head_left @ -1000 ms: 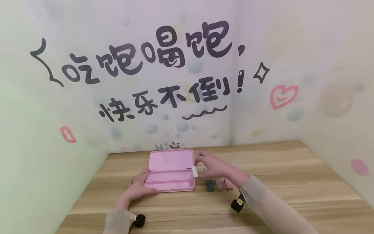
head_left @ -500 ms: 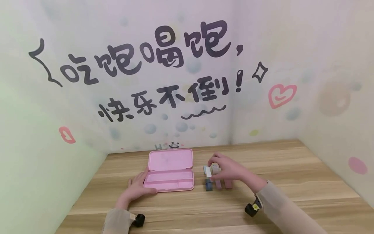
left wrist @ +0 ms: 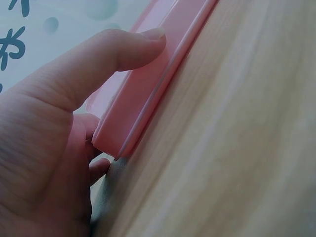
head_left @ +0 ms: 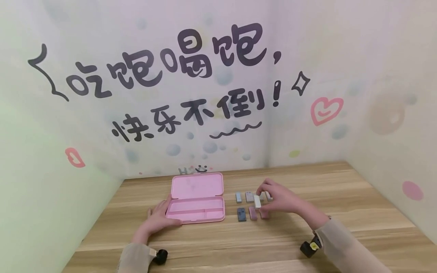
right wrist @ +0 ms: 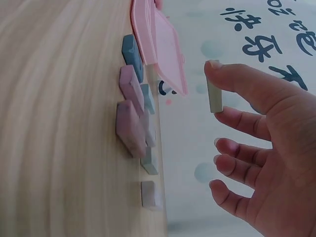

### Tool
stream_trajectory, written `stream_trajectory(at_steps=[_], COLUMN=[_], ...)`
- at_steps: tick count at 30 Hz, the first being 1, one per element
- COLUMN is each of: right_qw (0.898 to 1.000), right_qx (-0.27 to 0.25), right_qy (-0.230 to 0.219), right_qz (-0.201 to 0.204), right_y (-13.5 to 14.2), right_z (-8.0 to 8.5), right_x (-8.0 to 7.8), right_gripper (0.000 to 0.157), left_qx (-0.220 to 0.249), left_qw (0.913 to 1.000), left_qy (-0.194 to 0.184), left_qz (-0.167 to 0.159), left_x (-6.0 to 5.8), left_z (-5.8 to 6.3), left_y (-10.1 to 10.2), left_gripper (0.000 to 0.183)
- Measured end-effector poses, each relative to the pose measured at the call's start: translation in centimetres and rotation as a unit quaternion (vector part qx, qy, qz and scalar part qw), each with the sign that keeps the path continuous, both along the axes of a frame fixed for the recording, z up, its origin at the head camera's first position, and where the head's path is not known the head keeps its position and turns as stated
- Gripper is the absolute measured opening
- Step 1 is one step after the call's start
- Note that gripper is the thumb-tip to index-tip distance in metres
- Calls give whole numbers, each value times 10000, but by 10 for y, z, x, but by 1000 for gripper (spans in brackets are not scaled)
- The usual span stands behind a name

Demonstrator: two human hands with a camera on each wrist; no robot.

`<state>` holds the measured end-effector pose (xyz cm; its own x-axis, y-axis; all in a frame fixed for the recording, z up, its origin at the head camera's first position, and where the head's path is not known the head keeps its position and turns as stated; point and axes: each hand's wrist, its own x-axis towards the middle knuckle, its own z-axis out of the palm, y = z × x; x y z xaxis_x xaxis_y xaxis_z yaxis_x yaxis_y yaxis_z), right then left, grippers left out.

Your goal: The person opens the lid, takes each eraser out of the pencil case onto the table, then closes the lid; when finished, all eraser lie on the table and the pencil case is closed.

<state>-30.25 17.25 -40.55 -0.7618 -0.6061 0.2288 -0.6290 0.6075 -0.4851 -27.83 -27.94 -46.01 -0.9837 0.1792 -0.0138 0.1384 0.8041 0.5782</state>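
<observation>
A pink pencil case (head_left: 196, 209) lies on the wooden table with its lid (head_left: 197, 185) raised at the back. Its compartments show nothing inside. My left hand (head_left: 157, 220) grips its left end; in the left wrist view the thumb (left wrist: 143, 49) lies over the front wall. My right hand (head_left: 280, 198) pinches a small white rectangular block (head_left: 257, 201), like an eraser, between thumb and index finger. In the right wrist view this block (right wrist: 214, 89) is held above the table, the other fingers apart from it. Below are two rows of similar small blocks, partly hidden by the right hand in the head view.
The front row has a dark blue block (head_left: 241, 214), a mauve block (head_left: 252, 213) and a pink block (head_left: 264, 214). Behind stand a light blue block (head_left: 238, 197), a greyish block (head_left: 249, 196) and others. A printed wall (head_left: 205, 113) rises behind the table.
My right hand has moved right with the white block, from the case's right end to above the rows of blocks. My left hand has stayed on the case.
</observation>
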Motion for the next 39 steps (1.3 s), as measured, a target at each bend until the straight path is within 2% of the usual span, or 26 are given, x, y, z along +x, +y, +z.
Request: stream_trajectory(at_steps=[16, 29, 39], right_qw=[9993, 9974, 9943], right_qx=[157, 316, 468], right_qy=[-136, -449, -547], right_qz=[-303, -461, -785], right_y=[33, 44, 45], right_z=[-18, -24, -28], right_x=[7, 9, 10], right_gripper=[36, 38, 42], left_qx=[-20, -45, -41], left_qw=[9999, 9999, 9999], left_qy=[-113, -92, -100], left_qz=[6, 4, 27], left_x=[0, -1, -3], left_z=[2, 1, -3], left_y=[0, 0, -1], left_gripper=[116, 117, 117])
